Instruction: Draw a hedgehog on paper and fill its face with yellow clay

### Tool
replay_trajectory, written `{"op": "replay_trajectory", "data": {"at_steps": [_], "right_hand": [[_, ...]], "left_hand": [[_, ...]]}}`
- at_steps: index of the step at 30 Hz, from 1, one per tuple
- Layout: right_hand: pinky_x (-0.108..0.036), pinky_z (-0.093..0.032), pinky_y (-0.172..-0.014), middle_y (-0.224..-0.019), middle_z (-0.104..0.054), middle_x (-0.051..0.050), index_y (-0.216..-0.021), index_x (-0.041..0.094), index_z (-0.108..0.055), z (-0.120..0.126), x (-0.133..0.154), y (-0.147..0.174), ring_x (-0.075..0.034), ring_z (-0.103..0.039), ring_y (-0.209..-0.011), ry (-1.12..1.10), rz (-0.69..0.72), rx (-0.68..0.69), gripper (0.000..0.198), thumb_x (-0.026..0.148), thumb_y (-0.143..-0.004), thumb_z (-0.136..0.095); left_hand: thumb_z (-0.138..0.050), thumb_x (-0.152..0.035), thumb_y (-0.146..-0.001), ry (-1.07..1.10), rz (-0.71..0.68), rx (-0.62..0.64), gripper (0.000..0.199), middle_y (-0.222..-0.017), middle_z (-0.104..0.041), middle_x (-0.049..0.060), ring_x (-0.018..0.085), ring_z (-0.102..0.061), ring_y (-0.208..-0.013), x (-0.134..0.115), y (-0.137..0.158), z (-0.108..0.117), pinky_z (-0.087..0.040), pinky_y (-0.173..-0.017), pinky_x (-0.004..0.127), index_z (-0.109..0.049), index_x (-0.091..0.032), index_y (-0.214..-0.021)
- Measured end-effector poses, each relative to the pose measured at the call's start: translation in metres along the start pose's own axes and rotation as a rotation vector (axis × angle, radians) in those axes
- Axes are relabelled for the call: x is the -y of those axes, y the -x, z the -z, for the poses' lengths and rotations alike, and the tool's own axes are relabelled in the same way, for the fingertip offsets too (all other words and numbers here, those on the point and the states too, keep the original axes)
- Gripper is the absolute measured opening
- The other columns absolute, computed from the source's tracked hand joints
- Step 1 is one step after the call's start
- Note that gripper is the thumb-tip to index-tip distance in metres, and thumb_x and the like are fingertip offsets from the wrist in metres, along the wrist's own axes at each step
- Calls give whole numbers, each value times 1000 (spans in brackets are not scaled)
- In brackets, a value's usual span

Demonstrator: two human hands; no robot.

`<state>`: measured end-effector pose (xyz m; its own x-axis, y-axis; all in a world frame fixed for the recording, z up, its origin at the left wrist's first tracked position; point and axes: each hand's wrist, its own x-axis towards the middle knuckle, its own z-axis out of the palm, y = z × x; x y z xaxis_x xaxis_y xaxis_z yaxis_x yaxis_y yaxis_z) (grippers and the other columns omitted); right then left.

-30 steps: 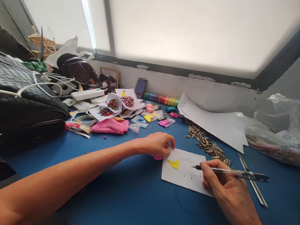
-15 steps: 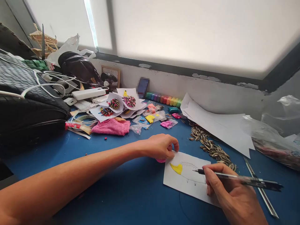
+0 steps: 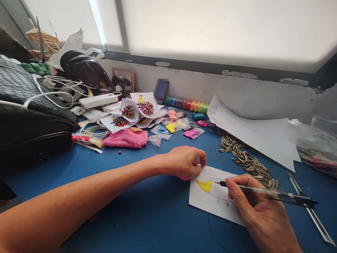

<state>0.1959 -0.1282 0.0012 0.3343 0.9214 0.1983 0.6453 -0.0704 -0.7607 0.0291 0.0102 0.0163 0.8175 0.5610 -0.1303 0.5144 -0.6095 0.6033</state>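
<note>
My right hand [image 3: 263, 207] grips a black pen with a clear barrel [image 3: 273, 194], its tip on a small sheet of white paper [image 3: 200, 203]. The sheet carries a pencil-like outline of a rounded animal with short legs and rows of small marks along its back. A flat yellow piece that looks like clay [image 3: 205, 185] fills the pointed front end. My left hand [image 3: 185, 161] has its fingers curled and pressed on the sheet's upper left corner. Something pink [image 3: 185, 178] peeks out under that palm; most of it is hidden.
Striped sunflower seeds [image 3: 250, 163] lie behind the sheet, beside large white papers [image 3: 252, 130]. A metal craft knife [image 3: 313, 211] rests at right. Seed-covered animal figures [image 3: 128, 111], a pink cloth [image 3: 125, 138] and clay packets [image 3: 193, 133] sit further back. A black bag [image 3: 31, 116] stands at left.
The view has shifted, so the sheet and the left hand appear slightly further right. Relative to the drawing, the pen tip has moved left, nearer the yellow piece. Both holds are unchanged.
</note>
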Motion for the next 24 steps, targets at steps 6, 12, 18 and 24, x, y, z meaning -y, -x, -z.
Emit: {"op": "replay_trajectory", "data": {"at_steps": [6, 12, 18, 24], "right_hand": [[-20, -39, -41, -54, -58, 6, -73, 28, -63, 2, -3, 1, -11, -50, -45, 53, 7, -22, 24, 50, -82, -59], [-22, -39, -37, -52, -61, 6, -73, 28, -63, 5, -9, -1, -11, -53, -41, 135, 111, 35, 25, 48, -85, -57], [-19, -41, -36, -53, -64, 7, -77, 28, -65, 8, -15, -5, -11, -57, -40, 151, 178, 68, 21, 45, -87, -57], [-19, -44, -39, -55, -66, 6, -78, 28, -66, 5, -13, -5, -11, -59, -43, 162, 157, 68, 20, 45, -87, -58]], "left_hand": [[-53, -20, -79, -1, -32, -16, 24, -87, -67, -4, 11, -57, -75, 3, -1, -1, -37, -63, 20, -67, -24, -98], [-54, -21, -80, -11, -36, -18, 24, -90, -68, -3, 12, -58, -78, 4, -1, -3, -38, -63, 21, -68, -24, -99], [-54, -19, -79, -11, -40, -15, 25, -91, -68, -2, 13, -58, -78, 4, -1, -2, -37, -62, 21, -68, -23, -100], [-55, -19, -79, -13, -9, 4, 24, -86, -68, -4, 12, -57, -76, 1, -1, 1, -38, -64, 21, -67, -23, -99]]}}
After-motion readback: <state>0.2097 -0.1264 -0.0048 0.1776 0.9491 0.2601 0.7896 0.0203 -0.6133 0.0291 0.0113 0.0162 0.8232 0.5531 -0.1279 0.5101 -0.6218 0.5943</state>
